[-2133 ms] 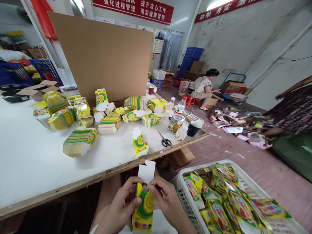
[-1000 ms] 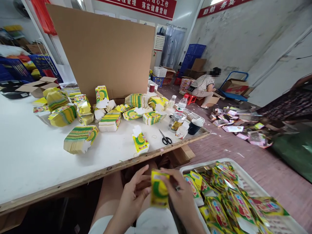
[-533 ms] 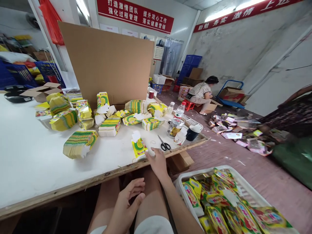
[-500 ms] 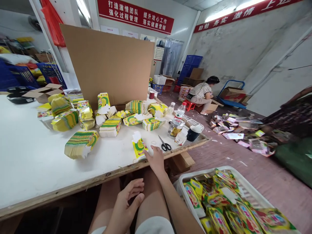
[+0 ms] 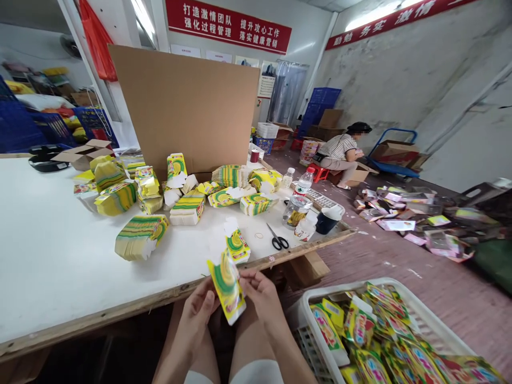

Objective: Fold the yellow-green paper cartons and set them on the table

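Yellow and green, a small box (image 5: 226,286) is held up over the lap right now, tilted, its top leaning to the left, and slightly blurred, as seen from the head camera. Its right edge is being pinched between the thumb and fingers of the right hand (image 5: 261,296). At its left edge the left hand (image 5: 197,313) is curled, thumb raised; whether the box is gripped by it too cannot be told. Just beyond, a short pile (image 5: 239,247) of matching boxes is set near the front edge of the white table (image 5: 64,256). Beside that pile, a rubber band (image 5: 259,236) and black-handled scissors (image 5: 279,241) are laid out. Farther back, larger stacks (image 5: 142,234) are spread before an upright cardboard sheet (image 5: 188,106). Over to the right, a red-capped bottle (image 5: 304,183), a jar (image 5: 296,212) and a dark cup (image 5: 326,221) are grouped. Below, by the right arm, a white basket (image 5: 306,309) is filled with bright packets (image 5: 404,346). Across the floor, a red stool (image 5: 319,173) is occupied by a co-worker (image 5: 338,146).
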The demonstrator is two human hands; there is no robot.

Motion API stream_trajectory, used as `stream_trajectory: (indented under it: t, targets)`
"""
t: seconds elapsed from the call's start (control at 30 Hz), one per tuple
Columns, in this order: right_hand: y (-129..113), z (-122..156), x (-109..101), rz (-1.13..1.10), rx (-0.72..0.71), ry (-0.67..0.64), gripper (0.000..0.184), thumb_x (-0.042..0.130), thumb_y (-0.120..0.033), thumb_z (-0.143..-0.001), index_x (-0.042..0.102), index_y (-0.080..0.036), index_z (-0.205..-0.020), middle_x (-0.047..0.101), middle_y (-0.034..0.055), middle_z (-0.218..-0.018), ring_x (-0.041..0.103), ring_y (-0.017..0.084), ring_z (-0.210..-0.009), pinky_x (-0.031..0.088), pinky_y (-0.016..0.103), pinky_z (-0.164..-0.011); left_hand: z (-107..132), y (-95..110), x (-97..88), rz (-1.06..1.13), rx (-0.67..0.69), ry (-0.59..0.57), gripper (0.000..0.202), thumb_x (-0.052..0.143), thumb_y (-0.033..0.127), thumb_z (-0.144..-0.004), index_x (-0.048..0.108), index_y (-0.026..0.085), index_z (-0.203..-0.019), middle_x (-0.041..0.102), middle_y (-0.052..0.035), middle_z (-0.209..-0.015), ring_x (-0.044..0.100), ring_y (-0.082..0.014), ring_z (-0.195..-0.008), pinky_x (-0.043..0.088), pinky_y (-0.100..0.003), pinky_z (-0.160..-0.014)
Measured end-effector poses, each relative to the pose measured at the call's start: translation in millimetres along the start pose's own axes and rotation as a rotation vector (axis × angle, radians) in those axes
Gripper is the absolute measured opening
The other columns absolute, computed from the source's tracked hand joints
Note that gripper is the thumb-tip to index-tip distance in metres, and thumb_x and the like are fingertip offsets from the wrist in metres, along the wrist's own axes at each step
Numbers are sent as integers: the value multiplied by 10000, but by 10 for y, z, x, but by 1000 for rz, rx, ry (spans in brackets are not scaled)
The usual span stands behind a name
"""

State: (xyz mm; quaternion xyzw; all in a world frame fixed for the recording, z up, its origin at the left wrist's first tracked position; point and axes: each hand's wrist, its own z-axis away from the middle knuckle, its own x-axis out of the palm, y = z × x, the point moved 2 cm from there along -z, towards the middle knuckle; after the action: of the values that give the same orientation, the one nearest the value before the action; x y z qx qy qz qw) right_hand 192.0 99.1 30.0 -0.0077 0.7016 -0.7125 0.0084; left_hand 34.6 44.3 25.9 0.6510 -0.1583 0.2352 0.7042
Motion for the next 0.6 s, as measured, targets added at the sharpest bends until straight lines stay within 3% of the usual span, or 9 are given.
stream_trajectory:
  t: [0.1,0.2,0.37,0.5,0.6]
  targets:
    - [52,299,83,-229,133,-85,448,781,-566,-659,686,-163,-829,728,62,-724,682,212,-704,541,342,-704,35,27,74,90,-96,-75,412,766,422,-747,732,219,-1104,748,-126,-1140,673,-311,-1086,542,-397,-926]
    - [71,414,87,-348,205,-121,344,833,-441,-662,710,-171,-835,742,49,-799,682,189,-763,528,311,-770,92,55,106,113,-128,-160,414,786,388,-735,735,197,-1099,760,-141,-1090,678,-315,-1066,540,-384,-908]
    - [-2,472,87,-235,170,-169,370,813,-449,-682,724,-160,-895,744,72,-852,678,223,-816,533,320,-748,106,67,103,76,-76,-96,342,782,339,-746,739,182,-1046,783,-114,-982,709,-286,-968,559,-355,-828]
    - [-51,549,123,-48,93,-89,357,742,-492,-739,688,-147,-811,714,68,-757,643,210,-693,526,310,-651,73,18,112,1,-29,-20,276,774,374,-743,725,167,-919,789,-91,-920,725,-265,-884,568,-349,-779]
    - [-59,581,111,86,10,-24,317,690,-480,-787,639,-167,-766,660,28,-689,593,172,-629,490,261,-585,75,13,107,-66,32,16,353,764,342,-759,638,194,-1054,777,-81,-985,721,-236,-910,560,-319,-792]
